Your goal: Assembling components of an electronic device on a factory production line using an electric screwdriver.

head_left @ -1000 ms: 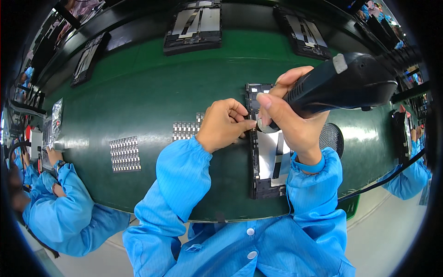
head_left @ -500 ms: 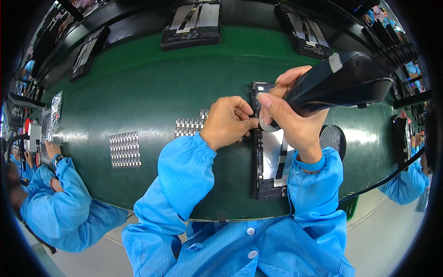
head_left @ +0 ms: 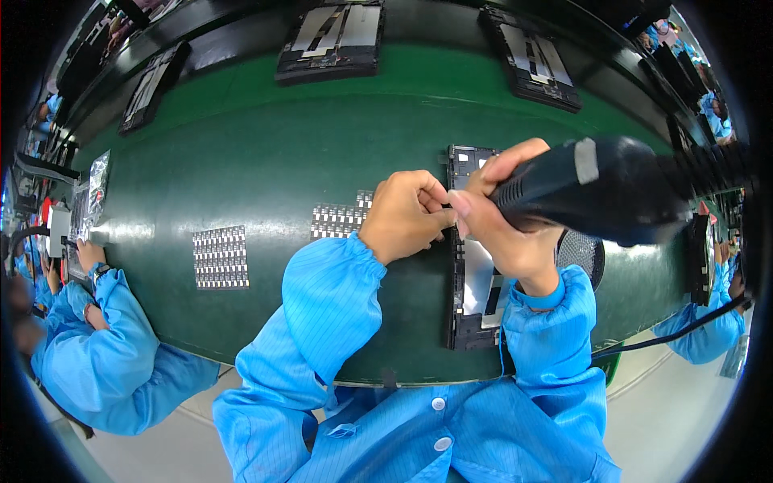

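An opened, tablet-like device (head_left: 471,330) with a black frame and silver panels lies in front of me, partly covered by my right hand and sleeve. My left hand (head_left: 407,216) is at its left edge, thumb and forefinger pinched together; what they hold, if anything, is hidden. My right hand (head_left: 515,237) wraps around a black handheld tool (head_left: 600,189) with a grey patch and a ribbed hose, held over the device's upper part. Its front end is hidden behind my fingers, and the two hands' fingertips nearly meet.
Small dark-and-white pieces lie in a sheet (head_left: 221,258) and another sheet (head_left: 334,219) left of my hands. A round black mesh (head_left: 592,258) is beside my right wrist. Similar open devices (head_left: 334,40) line the far side. At left, a co-worker's blue sleeve (head_left: 121,330) reaches the green table (head_left: 266,153).
The black tool has tilted, its rear end swinging lower and to the right. Its front end, seen before, is now covered by my fingers. My left hand stays pinched by the device edge.
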